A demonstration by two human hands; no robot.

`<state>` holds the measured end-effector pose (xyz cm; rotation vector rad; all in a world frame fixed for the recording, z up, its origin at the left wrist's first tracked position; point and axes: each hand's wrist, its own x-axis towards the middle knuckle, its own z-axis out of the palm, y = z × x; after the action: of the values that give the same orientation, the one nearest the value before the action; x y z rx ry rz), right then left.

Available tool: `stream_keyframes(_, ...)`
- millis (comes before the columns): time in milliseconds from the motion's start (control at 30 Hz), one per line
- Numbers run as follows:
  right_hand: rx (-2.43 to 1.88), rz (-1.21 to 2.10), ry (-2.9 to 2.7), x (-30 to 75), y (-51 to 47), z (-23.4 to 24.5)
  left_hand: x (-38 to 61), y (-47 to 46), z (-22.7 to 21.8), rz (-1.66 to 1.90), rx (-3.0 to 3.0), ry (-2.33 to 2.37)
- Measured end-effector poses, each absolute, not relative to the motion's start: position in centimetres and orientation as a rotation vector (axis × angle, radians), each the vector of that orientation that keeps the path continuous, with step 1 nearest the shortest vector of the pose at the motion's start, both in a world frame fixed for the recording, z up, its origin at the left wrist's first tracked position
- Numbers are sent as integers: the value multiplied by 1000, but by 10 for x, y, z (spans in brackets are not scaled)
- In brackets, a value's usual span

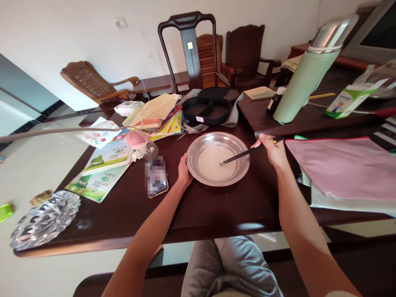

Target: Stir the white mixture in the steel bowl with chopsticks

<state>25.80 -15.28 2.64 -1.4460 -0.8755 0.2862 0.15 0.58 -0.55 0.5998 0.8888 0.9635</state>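
A round metal basin [193,173] stands on the dark wooden table, with a whitish liquid or batter [210,159] covering its bottom. My left hand [185,171] grips the basin's left rim, its thumb side against the metal and the other fingers partly hidden. Black chopsticks [247,152] are held in my right hand [272,150], just right of the basin. They slant down to the left across the rim, and their tips touch the whitish contents near the middle.
Left of the basin lie a phone [157,177], a pink-topped bottle [137,140], booklets [102,177] and a crystal dish [46,218]. Behind it sits a black case [206,111]. To the right are a green thermos [306,82], a small box [351,99] and a pink folder [337,165].
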Motion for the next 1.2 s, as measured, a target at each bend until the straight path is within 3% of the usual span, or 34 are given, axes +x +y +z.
stream_keyframes(133,-1457,431,-1067,248,-149,30,2,6,-6,965,594,896)
stream_keyframes(367,-1450,214,-843,259,-154,25,2,6,-5,989,600,893)
stream_keyframes(567,-1456,397,-1054,246,-149,30,1,6,-6,964,601,884)
stream_keyframes(767,-1451,211,-859,256,-153,27,1,6,-6,961,600,884)
stream_keyframes(967,-1456,386,-1050,248,-150,29,2,6,-5,982,589,897)
stream_keyframes(1200,-1449,210,-865,260,-154,24,2,4,-2,979,597,893)
